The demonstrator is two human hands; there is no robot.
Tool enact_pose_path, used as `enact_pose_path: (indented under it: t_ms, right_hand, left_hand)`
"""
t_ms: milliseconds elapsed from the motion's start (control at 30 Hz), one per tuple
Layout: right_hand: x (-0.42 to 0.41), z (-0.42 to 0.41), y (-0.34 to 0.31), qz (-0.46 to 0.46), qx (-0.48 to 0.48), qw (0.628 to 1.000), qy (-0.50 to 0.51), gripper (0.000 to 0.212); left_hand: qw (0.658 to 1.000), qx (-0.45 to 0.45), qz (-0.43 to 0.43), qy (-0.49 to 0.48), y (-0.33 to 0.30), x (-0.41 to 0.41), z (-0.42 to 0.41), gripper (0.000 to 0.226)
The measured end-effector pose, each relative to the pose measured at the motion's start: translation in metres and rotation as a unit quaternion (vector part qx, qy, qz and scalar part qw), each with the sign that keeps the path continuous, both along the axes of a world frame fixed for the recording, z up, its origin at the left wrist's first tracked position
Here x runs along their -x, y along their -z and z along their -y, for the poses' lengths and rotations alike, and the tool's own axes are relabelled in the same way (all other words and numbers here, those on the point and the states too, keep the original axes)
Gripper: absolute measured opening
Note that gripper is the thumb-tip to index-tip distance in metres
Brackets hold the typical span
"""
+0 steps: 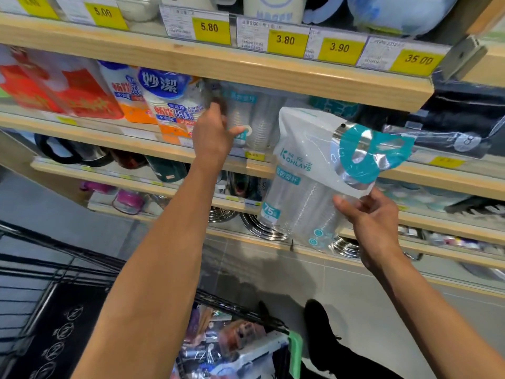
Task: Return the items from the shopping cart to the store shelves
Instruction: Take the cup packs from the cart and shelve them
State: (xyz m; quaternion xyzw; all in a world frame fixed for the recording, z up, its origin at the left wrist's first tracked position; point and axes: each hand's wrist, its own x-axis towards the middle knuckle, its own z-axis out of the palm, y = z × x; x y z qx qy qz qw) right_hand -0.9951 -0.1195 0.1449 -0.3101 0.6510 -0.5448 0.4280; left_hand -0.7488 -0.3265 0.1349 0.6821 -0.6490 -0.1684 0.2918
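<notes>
Clear plastic cups, stacked inside a see-through pack (308,184) with teal lettering and a teal carry handle, sit at centre right of the frame, held up in front of the wooden shelves (246,67). The right hand (374,217) pinches the pack's lower right edge, thumb on the front and fingers curled behind it. The pack tilts, its handle end pointing to the upper right.

At the centre, the left hand (216,132) reaches into the second shelf and closes on a similar pack of clear cups (246,116) standing there, thumb across the front, fingers wrapped round the left side. Just left of that pack stand paper-cup packs (169,105) with blue, white and orange print, and red packages (54,86) beyond them. Yellow price tags (287,41) line the upper shelf's edge. Along the bottom left runs the black wire shopping cart (82,269), with more packaged goods (232,340) in it at bottom centre.
</notes>
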Motion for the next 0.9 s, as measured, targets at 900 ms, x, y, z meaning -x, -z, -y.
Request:
enact_pose_path:
  t_ms: [900]
  right_hand:
    - [0.037,0.030,-0.006,-0.063,0.080,0.993,0.065,0.032]
  left_hand:
    - [0.993,0.061,0.002,-0.102,0.014,0.005,-0.017,0.050]
